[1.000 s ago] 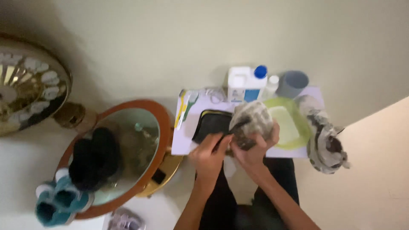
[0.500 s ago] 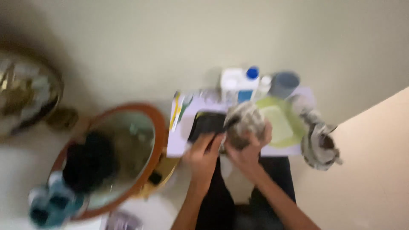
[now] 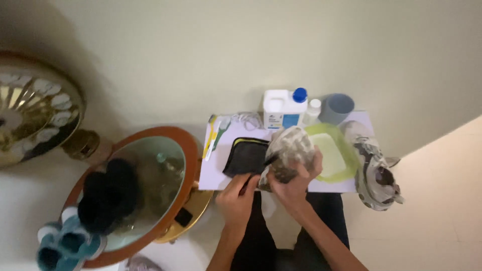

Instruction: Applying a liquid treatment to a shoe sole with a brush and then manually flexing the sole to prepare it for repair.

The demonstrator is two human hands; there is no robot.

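Over a white mat [image 3: 221, 175] on the floor, the right hand [image 3: 296, 183] wraps around a grey patterned sneaker [image 3: 288, 150], gripping it from below. Beside it, the left hand [image 3: 236, 193] pinches a thin dark brush [image 3: 260, 169] against the shoe, just beside a black cloth [image 3: 243, 156] and green tray [image 3: 334, 158].

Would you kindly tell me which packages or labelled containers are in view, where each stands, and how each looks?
White jug: back edge of the mat, squarish, blue cap, blue and white label.
Small bottle: right of the jug, slim, pale, white cap.
No signs or screens.
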